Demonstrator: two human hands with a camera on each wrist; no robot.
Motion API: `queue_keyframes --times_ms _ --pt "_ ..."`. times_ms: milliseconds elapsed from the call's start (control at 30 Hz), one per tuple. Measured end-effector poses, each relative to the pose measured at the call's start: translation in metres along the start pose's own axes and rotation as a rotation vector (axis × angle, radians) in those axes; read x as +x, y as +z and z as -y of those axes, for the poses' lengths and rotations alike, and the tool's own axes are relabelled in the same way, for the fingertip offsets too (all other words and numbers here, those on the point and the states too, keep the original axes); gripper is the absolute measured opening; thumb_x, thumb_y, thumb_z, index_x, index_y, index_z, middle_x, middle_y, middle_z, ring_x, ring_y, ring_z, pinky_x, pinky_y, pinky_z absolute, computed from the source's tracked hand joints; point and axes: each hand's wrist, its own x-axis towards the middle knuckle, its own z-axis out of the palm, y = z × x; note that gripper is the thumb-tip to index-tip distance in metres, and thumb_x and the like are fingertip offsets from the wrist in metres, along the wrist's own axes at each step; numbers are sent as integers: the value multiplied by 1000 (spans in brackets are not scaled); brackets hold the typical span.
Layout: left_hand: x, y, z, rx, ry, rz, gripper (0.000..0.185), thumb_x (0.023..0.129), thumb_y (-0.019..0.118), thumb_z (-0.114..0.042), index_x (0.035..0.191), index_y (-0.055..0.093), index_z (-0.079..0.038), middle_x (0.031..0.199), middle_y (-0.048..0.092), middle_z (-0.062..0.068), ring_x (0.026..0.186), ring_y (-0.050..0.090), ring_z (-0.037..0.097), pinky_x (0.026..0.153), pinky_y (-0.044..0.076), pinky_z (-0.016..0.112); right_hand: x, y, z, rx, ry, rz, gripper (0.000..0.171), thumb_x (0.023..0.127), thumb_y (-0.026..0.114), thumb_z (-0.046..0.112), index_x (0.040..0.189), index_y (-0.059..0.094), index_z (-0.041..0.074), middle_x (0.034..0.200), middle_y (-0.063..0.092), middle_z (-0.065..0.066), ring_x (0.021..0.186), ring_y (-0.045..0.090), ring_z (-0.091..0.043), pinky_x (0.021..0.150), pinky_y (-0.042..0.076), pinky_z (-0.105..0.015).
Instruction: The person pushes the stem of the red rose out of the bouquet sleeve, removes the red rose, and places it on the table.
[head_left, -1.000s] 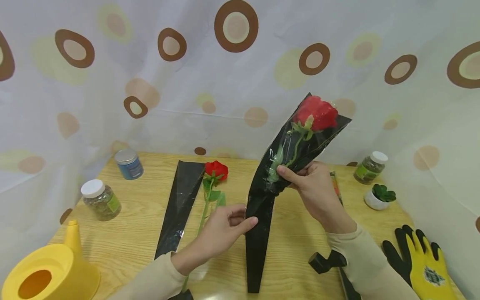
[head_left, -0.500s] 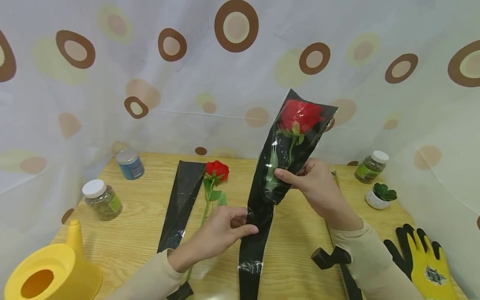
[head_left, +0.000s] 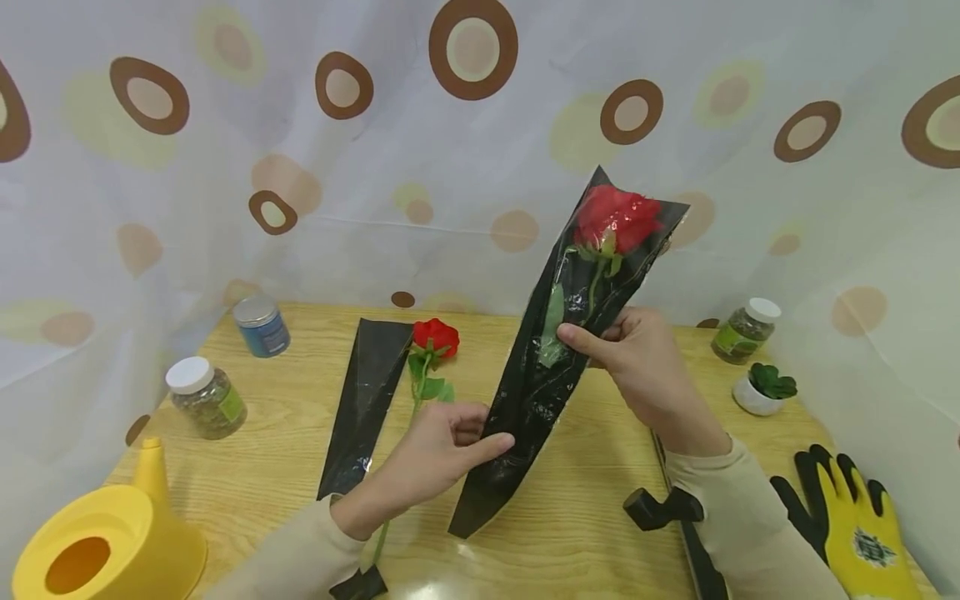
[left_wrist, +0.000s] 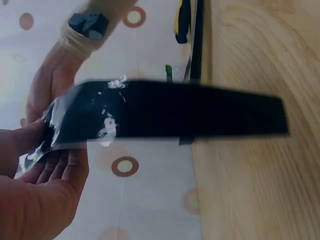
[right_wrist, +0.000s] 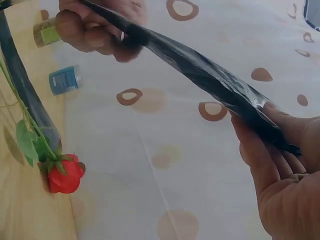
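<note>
A red artificial rose (head_left: 617, 218) sits inside a flower sleeve (head_left: 536, 400) with a black back and a clear front. The sleeve is held up over the table, tilted with the bloom at the upper right. My right hand (head_left: 637, 367) grips it around the middle, thumb across the clear front near a green leaf. Lower down, my left hand (head_left: 438, 454) pinches the sleeve's left edge between thumb and fingers. In the left wrist view the narrow black tail of the sleeve (left_wrist: 200, 110) extends past that hand. The lower stem is hidden.
On the wooden table (head_left: 292, 400) lie another black sleeve (head_left: 363, 400) and a loose rose (head_left: 435, 337). A yellow watering can (head_left: 112, 533), a blue tin (head_left: 262, 325) and a seed jar (head_left: 206, 400) stand left. Right are another jar (head_left: 745, 331), a potted succulent (head_left: 761, 390) and a glove (head_left: 862, 533).
The sleeve's lower part hung down, bent below the flower; now it lines up with the upper part, slanting down to the left. The right hand has risen slightly. Both hands keep their hold.
</note>
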Motion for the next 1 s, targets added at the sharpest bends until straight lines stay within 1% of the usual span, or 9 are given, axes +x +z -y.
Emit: queue_keyframes --times_ms 100,233,300,400,500,733,833,900,1000 --pt "1 6 1 -35 -2 -14 40 94 72 -26 68 50 -5 57 25 -4 52 24 10 52 26 25 -2 5 -1 -36 -26 -10 38 87 80 25 69 59 -3 52 48 -1 51 43 -9 66 53 -29" --pt "2 11 1 -9 28 -76 24 94 71 -20 75 63 -7 56 30 -6 51 28 9 52 29 23 -6 11 -6 -61 -26 -24 62 86 80 25 57 29 6 55 19 3 45 15 -13 56 42 -29" --pt "3 12 -1 14 44 -128 28 94 71 -19 72 59 -7 57 29 -6 51 29 9 53 30 23 -7 16 -9 -48 1 -12 63 86 81 26 54 29 8 53 19 4 42 17 -12 57 45 -28" --pt "6 12 -5 57 79 -203 32 94 71 -21 69 54 -9 57 29 -8 51 30 9 53 30 23 -9 26 -12 22 41 67 47 87 79 23 56 51 3 49 44 1 46 48 -12 68 53 -30" --pt "9 13 -6 66 105 -250 29 93 72 -20 71 57 -8 57 30 -8 52 30 10 54 29 23 -13 36 -16 69 63 138 26 89 77 20 76 70 -1 60 62 -3 65 64 -15 79 55 -34" --pt "15 18 -3 -53 101 -342 12 90 74 -14 99 77 -7 73 67 -3 58 50 9 57 42 23 -22 48 -22 20 49 135 27 89 77 29 91 73 2 52 48 1 46 26 -12 53 36 -25" --pt "16 19 -4 -64 143 -353 10 89 76 -18 94 78 -9 70 66 -3 57 52 8 56 42 22 -23 45 -18 75 58 146 25 91 75 25 94 72 0 57 56 -4 54 49 -14 63 47 -26" --pt "15 20 -4 -54 162 -325 12 88 77 -21 91 78 -9 73 69 -5 62 60 7 59 47 23 -22 39 -15 157 85 166 19 92 73 19 98 72 0 71 67 -7 75 64 -17 83 52 -33" --pt "10 18 0 -13 141 -240 17 87 78 -27 86 77 -10 78 72 -7 70 67 6 61 50 23 -18 26 -7 216 117 126 30 92 72 13 68 58 4 58 52 1 68 59 -13 92 50 -39"
